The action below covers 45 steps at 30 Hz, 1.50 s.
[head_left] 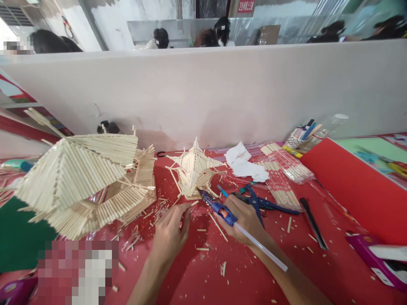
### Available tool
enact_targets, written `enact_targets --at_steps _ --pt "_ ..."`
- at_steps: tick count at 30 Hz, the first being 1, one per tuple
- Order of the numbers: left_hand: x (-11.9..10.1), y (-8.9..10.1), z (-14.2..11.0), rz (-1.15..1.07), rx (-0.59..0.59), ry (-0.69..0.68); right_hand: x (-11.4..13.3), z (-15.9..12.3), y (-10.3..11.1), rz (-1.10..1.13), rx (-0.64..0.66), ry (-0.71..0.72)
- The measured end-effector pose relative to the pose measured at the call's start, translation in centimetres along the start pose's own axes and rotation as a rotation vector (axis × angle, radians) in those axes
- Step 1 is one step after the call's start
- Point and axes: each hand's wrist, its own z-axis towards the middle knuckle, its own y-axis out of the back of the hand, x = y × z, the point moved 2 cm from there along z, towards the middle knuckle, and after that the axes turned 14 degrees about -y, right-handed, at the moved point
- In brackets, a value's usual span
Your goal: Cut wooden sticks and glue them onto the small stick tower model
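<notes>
My right hand (243, 218) grips a blue hot glue gun (225, 213), a clear glue stick (262, 248) jutting from its rear. The dark nozzle points at the lower front of a small pagoda-like model (194, 167) built of pale wooden sticks; whether it touches, I cannot tell. Between thumb and fingers of my left hand (171, 228) is a short wooden stick piece (194, 203), just in front of that model. Left of it stands a larger stick-built model (76, 169) with a wide sloping roof. Blue-handled pliers (254, 199) lie beyond my right hand.
Stick offcuts litter the red table (203, 279). To the right are crumpled tissue (243, 163), packs of sticks (288, 163), a utility knife (313, 224), a pen cup (295, 140), a red sheet (356, 186) and a purple tool (378, 258). A white partition (203, 89) stands behind.
</notes>
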Motion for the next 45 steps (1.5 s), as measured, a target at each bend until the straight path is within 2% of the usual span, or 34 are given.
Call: enact_targets --at_steps 3,10,15,19,26,33,45 --pt "0.1 0.0 0.0 -0.018 -0.013 -0.037 0.0 0.1 -0.2 -0.003 -0.008 -0.004" --pt "0.1 0.1 0.1 0.005 -0.044 -0.073 0.1 0.2 0.1 0.047 -0.128 0.047" --pt "0.0 0.1 0.3 -0.001 -0.05 -0.073 0.3 0.2 0.0 0.098 -0.099 0.03" --pt "0.2 -0.1 0.2 0.015 -0.055 -0.078 0.4 0.4 0.6 0.221 -0.056 -0.038" --pt "0.2 0.2 0.2 0.02 -0.058 -0.098 0.1 0.5 1.3 0.441 0.11 -0.18" --pt "0.3 1.0 0.2 0.033 -0.109 -0.11 0.4 0.3 0.8 0.414 0.112 -0.211" --pt "0.6 1.1 0.3 0.119 -0.153 -0.124 0.4 -0.1 0.6 0.371 0.1 -0.193"
